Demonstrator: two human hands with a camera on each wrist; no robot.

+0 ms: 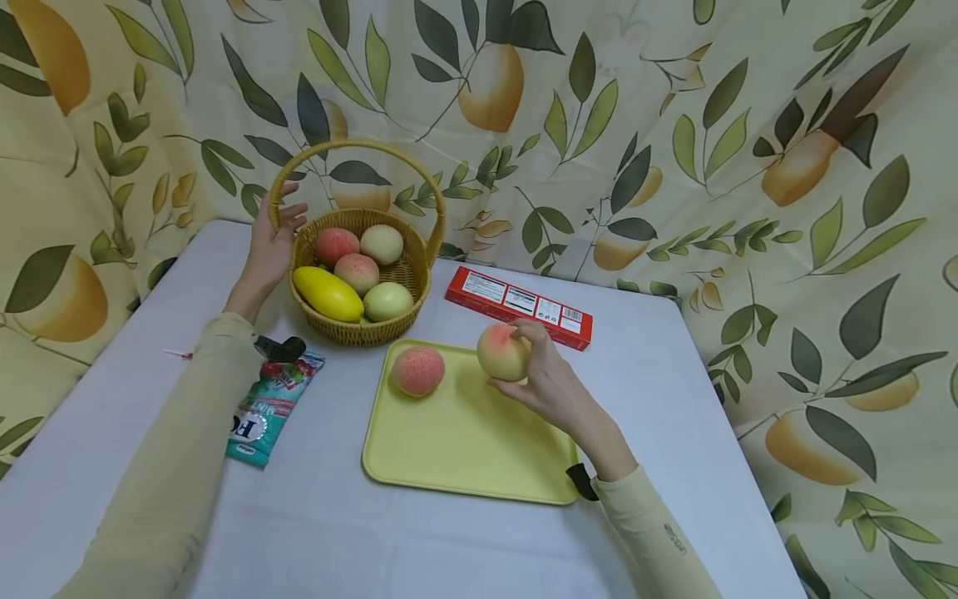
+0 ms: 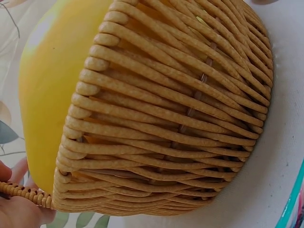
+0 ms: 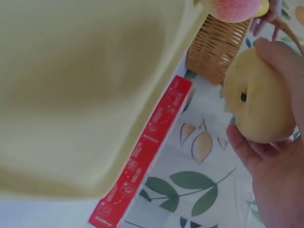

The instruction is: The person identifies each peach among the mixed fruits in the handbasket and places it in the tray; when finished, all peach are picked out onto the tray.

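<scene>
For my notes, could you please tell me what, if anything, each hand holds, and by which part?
The right hand holds a pale peach by two opposite sides; the left hand grips the basket by its handle, low down.

On my left wrist feed I see a woven basket [image 2: 166, 109] filling most of the frame, a yellow fruit [image 2: 57, 85] bulging past its rim, the left hand [image 2: 21, 211] touching its handle [image 2: 26, 192], and a white surface [image 2: 280, 130].
</scene>
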